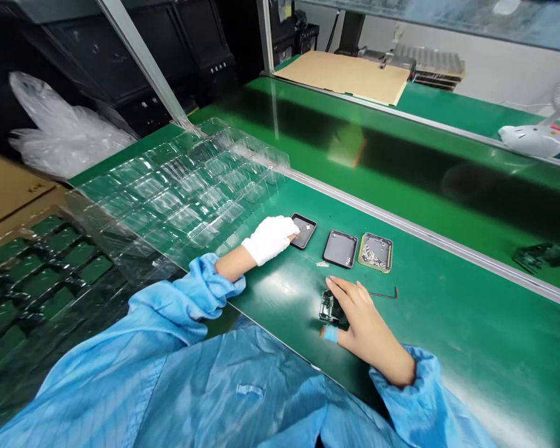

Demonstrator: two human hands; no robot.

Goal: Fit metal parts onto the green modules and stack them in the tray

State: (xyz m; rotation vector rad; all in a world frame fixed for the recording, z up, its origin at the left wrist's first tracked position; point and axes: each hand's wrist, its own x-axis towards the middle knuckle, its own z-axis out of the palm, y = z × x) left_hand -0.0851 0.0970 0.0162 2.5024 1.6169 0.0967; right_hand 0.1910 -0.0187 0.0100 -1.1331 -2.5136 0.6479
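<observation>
My left hand [270, 238], in a white glove, reaches to a small black tray [305, 230] holding tiny metal parts; its fingertips are pinched together at the tray's near edge. My right hand [360, 323], bare with a blue cot on the thumb, rests on a small dark part [329, 309] on the green mat, fingers curled over it. Beside them sit an empty dark tray [340, 248] and a yellow-rimmed tray [376, 252] of screws. A black hex key [385, 294] lies just right of my right hand.
Clear plastic blister trays [177, 186] are stacked to the left. A conveyor belt [401, 162] runs behind a metal rail [424, 233]. Cardboard [345, 74], a white fan [536, 138], plastic bags [56, 130] and another dark part [541, 255] lie around.
</observation>
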